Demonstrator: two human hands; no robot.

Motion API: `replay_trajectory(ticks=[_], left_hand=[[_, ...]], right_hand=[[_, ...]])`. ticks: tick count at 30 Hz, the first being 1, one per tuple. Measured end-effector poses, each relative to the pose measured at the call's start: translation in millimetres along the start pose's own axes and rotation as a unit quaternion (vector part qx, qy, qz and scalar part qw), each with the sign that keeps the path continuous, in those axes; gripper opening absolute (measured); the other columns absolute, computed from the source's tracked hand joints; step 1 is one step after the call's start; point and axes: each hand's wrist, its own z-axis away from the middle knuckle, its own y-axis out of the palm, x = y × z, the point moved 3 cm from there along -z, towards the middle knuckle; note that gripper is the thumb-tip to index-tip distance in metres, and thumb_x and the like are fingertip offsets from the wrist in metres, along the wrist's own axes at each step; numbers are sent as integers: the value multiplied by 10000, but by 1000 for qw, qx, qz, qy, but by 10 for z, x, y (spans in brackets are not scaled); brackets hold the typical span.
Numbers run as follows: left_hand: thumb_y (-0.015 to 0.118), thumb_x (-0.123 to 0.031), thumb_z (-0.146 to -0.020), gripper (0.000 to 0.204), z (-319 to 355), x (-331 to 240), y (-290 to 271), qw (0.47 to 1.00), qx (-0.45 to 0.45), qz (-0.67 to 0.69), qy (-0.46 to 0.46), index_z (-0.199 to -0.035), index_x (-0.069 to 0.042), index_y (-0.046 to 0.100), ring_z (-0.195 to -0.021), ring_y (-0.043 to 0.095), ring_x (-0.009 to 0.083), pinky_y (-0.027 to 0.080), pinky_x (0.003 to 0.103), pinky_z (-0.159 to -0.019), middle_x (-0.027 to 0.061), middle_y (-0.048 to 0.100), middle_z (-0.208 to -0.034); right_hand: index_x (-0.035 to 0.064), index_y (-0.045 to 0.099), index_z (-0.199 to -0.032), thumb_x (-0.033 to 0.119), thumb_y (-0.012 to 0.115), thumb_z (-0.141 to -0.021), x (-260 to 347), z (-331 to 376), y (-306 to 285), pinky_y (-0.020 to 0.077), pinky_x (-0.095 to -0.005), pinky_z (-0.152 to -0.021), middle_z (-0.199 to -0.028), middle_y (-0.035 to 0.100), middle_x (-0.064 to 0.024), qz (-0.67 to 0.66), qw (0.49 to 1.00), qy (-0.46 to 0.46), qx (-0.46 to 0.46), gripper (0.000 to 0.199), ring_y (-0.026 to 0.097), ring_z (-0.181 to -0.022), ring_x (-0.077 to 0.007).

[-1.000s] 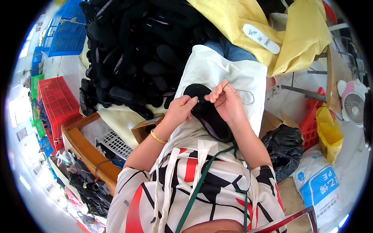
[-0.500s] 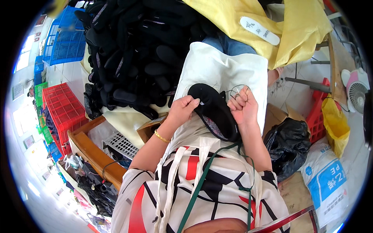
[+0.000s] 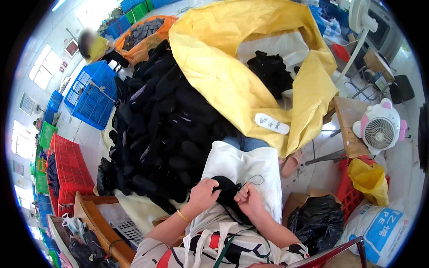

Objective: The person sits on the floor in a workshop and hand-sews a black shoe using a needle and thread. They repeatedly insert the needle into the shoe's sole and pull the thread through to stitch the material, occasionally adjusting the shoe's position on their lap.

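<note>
"Grip?"
"Left hand [image 3: 203, 195] is pinching the black, rounded fabric slipper [image 3: 229, 189] over white cloth [image 3: 241, 161]; right hand [image 3: 251, 202] is curling closed, seemingly pinching thin dark thread [image 3: 262, 179]."
"Handling?"
"Probably light, soft; its edge is offering purchase."

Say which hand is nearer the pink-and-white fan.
Right. The right hand is at the black shoe's right side, down and left of the fan; the left hand is on its left side, farther away.

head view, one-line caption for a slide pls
Left hand grips a black shoe over a white cloth, right hand curled at its edge, black footwear heap beyond.
</note>
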Motion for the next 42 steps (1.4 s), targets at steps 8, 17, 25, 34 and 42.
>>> replay_trajectory(ticks=[8, 17, 25, 34, 42], left_hand=[[637, -742, -761, 767, -127, -278, 70, 981, 130, -55, -135, -852, 20, 638, -756, 709, 345, 564, 407, -675, 188, 699, -778], [598, -375, -865, 379, -98, -33, 256, 990, 33, -106, -88, -837, 1, 631, -730, 681, 396, 556, 474, -659, 223, 680, -777], [698, -204, -832, 270, 39, 314, 288, 953, -4, 225, -204, -803, 53, 621, -567, 638, 235, 503, 348, -553, 171, 634, -665], [713, -152, -865, 193, 34, 427, 355, 903, 51, 309, -293, -854, 27, 641, -565, 577, 63, 485, 228, -532, 22, 631, -690], [709, -159, -881, 228, 173, 391, 422, 843, -3, 415, -341, -931, 46, 622, -584, 568, 55, 470, 220, -539, 19, 624, -682]], right_hand=[[79, 491, -783, 193, 453, -1032, -20, 319, 203, 462, -344, -752, -658, 467, -28, 119, 981, -138, 69, 277, 484, -638, -171], [-5, 666, -908, 149, 553, -997, 467, 728, 182, 536, -369, -767, -874, 691, -132, 611, 686, -384, 90, 210, 672, -825, -280], [-6, 645, -1037, 56, 571, -983, 1263, 648, -89, 514, -242, -765, -874, 680, -30, 589, 730, -332, -98, 111, 641, -804, -106], [42, 645, -1072, 106, 581, -978, 376, -8, 388, 508, -262, -602, -769, 673, -31, 627, 774, -54, 70, 131, 620, -635, -97], [39, 622, -1009, 114, 588, -909, 120, -196, 377, 512, -388, -626, -749, 653, -177, 757, 624, -161, 105, 130, 647, -645, -331]])
